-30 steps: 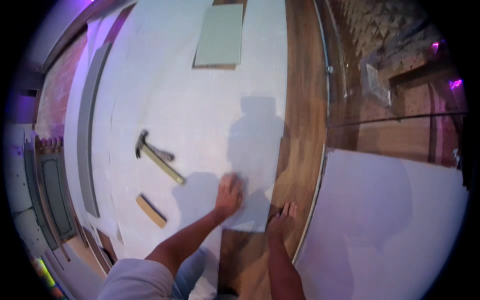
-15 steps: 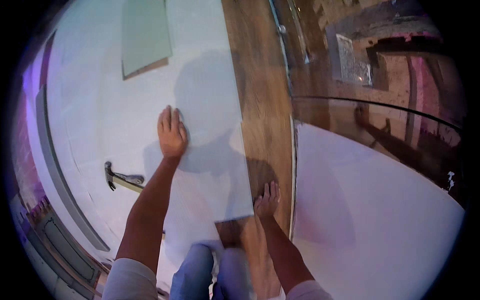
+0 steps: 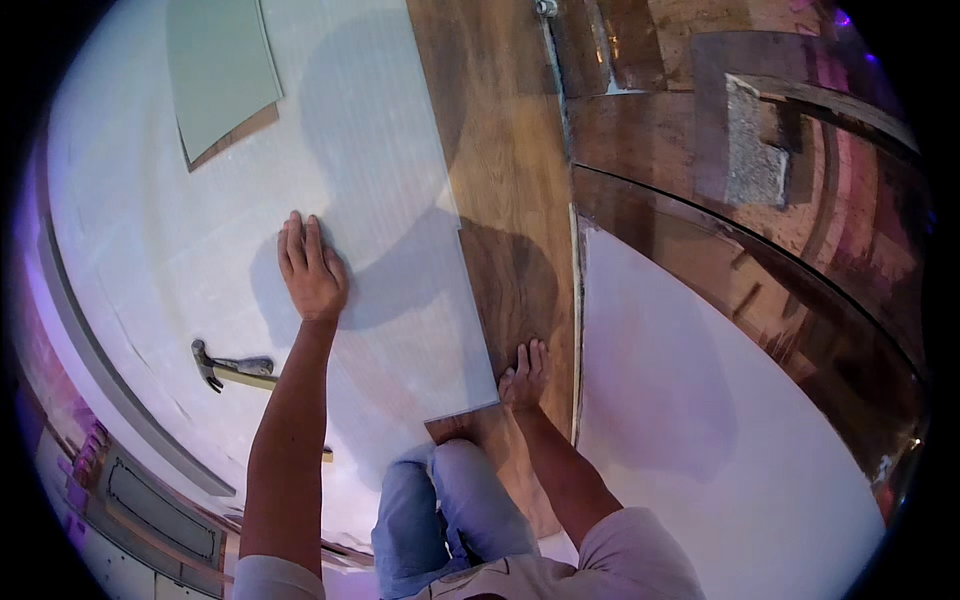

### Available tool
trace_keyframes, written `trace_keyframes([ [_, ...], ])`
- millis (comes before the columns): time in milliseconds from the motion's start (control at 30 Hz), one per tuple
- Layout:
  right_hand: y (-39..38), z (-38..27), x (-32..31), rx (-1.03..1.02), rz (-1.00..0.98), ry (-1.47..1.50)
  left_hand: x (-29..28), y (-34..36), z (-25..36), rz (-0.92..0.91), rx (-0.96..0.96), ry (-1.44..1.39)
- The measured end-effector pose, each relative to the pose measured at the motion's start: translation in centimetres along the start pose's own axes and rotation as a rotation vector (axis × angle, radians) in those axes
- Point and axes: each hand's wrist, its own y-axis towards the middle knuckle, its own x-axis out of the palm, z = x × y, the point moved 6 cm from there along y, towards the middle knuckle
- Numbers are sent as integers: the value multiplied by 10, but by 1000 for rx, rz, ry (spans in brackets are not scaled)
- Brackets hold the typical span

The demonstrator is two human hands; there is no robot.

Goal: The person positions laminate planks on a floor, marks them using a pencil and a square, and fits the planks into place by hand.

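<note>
My left hand lies flat on the pale, white-looking plank surface, its fingers stretched forward. My right hand rests on the brown wood-look flooring, fingers extended, thumb side close to the pale plank's right edge and near corner. I hold nothing in either hand. To the left of my left forearm lies a claw hammer, with a small grey tool, apparently a utility knife, beside its handle. My kneeling legs are at the bottom, close to the plank's near end.
A loose grey-green board with a brown piece under it lies at the far left. A long grey strip runs along the left side. To the right stand a white panel and dark brown wooden structures.
My view has shifted, so the boards and hammer appear farther left. Both hands stay on the same surfaces, and the right fingers look a little closer together.
</note>
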Motion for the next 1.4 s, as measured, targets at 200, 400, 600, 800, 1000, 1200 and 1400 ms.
trace_keyframes([
  [200, -5, 4, 5, 18, -33, -8, 2, 2, -1, 5, -18, 16],
  [400, -6, 5, 2, -6, -41, -8, 2, 5, 0, -24, -30, 24],
  [600, -3, 4, 2, -3, 7, -68, 5, 1, -2, -25, -9, 65],
  [800, -6, 3, 4, -17, -30, -36, 6, 4, 0, -29, 16, 62],
  [1000, -5, 8, 2, -30, -3, -50, 5, 4, 6, -29, -2, 43],
  [1200, -9, 33, 25, 40, -165, -58, 9, -3, -3, -31, -46, 6],
  [1400, -18, 47, 53, 152, -45, 256, 24, -3, -19, -92, -33, -51],
])
